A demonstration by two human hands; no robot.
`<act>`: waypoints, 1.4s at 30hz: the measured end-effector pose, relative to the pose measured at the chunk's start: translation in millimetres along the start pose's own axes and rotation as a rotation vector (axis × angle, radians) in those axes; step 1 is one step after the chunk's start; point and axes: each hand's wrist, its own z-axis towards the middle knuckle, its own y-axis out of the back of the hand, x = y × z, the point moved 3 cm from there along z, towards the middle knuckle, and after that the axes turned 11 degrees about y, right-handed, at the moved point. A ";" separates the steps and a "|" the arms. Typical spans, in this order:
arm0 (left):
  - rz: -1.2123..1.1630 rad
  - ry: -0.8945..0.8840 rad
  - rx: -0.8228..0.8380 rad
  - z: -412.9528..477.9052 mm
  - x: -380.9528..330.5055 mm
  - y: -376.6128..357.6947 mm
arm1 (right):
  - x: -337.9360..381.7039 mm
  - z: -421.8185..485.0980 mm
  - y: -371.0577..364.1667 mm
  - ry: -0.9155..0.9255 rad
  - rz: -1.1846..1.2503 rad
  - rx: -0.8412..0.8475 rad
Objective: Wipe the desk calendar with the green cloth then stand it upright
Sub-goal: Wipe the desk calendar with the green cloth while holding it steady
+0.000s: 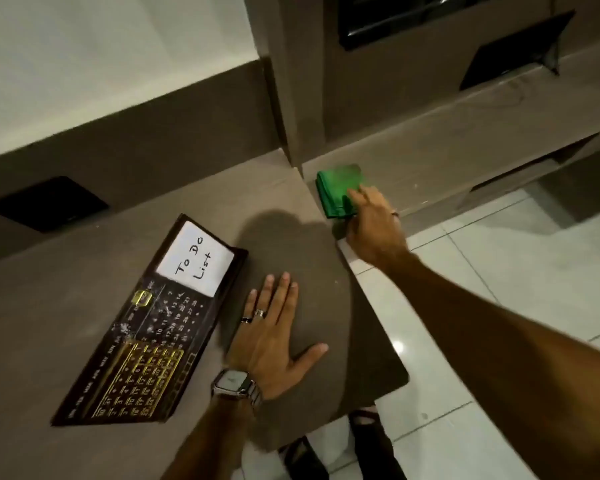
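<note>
Desk calendar (149,327) lies flat on brown surface (49,306), left of centre, long side running diagonally, near edge close to surface's front edge. White "To Do List" card at its far end. Left hand (274,344) flat on surface just right of calendar, fingers spread, palm down, not touching it. Green cloth (338,188) folded on lower ledge (465,140) beyond surface's right edge. Right hand (374,226) on cloth's near corner; fingers pinching or not, cannot tell. Bare surface between calendar and right edge.

One flat dark desk calendar with gold grid print (142,332); one folded green cloth (338,190). Two bare hands: left hand (274,348), right hand (374,226). One silver square-faced wristwatch (232,382); one white handwritten paper note (195,258).
</note>
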 end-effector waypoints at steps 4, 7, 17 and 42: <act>0.039 -0.013 -0.052 1.8 5.2 -11.6 | -26.9 36.3 -16.3 0.021 -0.167 0.289; 0.034 -0.027 -0.072 2.6 7.7 -15.2 | -36.4 45.4 -33.6 0.033 -0.205 0.393; -0.024 -0.041 -0.046 2.8 7.8 -14.3 | -26.9 66.1 -19.1 -0.041 -0.357 0.156; 0.165 0.197 0.045 -105.4 147.0 126.1 | 254.7 -142.9 -27.2 -0.234 0.919 -0.115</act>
